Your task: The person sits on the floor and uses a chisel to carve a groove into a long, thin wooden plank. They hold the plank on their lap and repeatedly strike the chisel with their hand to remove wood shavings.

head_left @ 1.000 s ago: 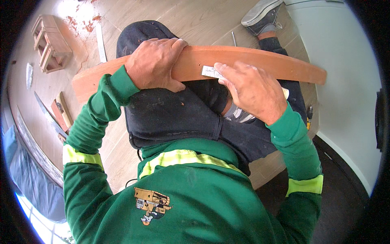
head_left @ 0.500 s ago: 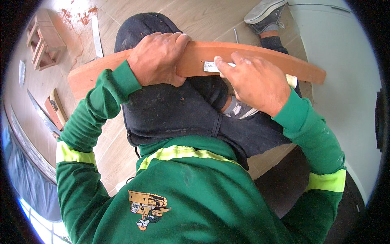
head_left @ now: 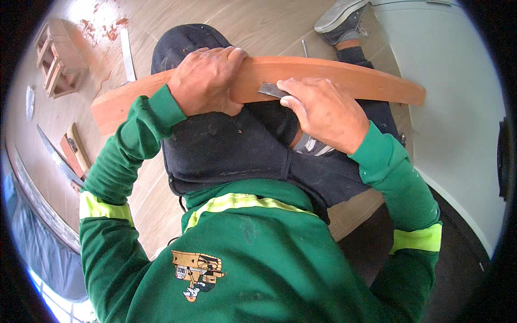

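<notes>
A long, curved reddish-brown board (head_left: 258, 75) lies across my lap, over my dark trousers. My left hand (head_left: 207, 81) is closed over the board left of its middle, with the thumb at the near edge. In my right hand (head_left: 326, 110) is a chisel (head_left: 271, 90), gripped low near its flat metal blade. The blade's end rests against or just above the board's face, pointing left toward my left hand. My right palm hides the chisel's handle.
On the floor at the left are a hand saw (head_left: 56, 153), a wooden hand plane (head_left: 75, 148) and a small wooden frame (head_left: 62, 59). A metal strip (head_left: 127, 54) lies beyond the board. A white panel (head_left: 447, 81) stands at the right, close to the board's end.
My right hand has shifted a little left with the chisel, and its blade now slants and looks darker. The handle end, visible before, is hidden. My left hand keeps its hold.
</notes>
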`<state>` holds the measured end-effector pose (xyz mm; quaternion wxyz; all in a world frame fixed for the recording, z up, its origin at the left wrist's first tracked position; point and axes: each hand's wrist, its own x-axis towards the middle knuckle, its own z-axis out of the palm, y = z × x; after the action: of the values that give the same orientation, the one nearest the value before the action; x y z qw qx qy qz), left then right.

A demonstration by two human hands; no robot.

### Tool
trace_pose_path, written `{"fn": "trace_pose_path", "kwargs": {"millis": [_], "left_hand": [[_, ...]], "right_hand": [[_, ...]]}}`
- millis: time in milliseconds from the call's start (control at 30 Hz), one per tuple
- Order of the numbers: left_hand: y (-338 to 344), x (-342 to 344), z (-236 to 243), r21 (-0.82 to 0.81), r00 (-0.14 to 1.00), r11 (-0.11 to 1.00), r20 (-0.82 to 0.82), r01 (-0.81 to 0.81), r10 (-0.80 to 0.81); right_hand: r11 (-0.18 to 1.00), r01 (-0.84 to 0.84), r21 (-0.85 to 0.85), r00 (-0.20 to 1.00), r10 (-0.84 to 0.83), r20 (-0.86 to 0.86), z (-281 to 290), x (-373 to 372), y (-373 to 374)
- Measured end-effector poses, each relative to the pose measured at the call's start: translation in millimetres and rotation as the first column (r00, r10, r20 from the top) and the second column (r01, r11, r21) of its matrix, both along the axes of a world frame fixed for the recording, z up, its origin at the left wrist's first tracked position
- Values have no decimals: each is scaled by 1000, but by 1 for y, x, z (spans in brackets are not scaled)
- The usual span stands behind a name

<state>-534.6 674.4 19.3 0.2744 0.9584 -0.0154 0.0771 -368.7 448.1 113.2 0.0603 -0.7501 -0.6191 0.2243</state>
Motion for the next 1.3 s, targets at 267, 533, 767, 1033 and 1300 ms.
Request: {"fn": "trace_pose_path", "kwargs": {"millis": [267, 533, 767, 1033, 1300], "left_hand": [[-2, -1, -2, 29, 1000, 1000, 23, -10, 9], [-3, -1, -5, 53, 999, 998, 47, -20, 17], [-4, -1, 0, 39, 1000, 999, 21, -15, 15], [-2, 0, -5, 6, 998, 1000, 57, 2, -2], [0, 0, -6, 13, 998, 1000, 67, -2, 1]], "right_hand": [[981, 192, 18, 951, -181, -249, 4, -9, -25], [919, 394, 13, 850, -359, -385, -13, -30, -24], [936, 349, 53, 883, -309, -353, -15, -24, -20], [999, 30, 19, 991, -27, -134, 0, 16, -1], [988, -144, -49, 989, 142, -38, 16, 37, 26]]}}
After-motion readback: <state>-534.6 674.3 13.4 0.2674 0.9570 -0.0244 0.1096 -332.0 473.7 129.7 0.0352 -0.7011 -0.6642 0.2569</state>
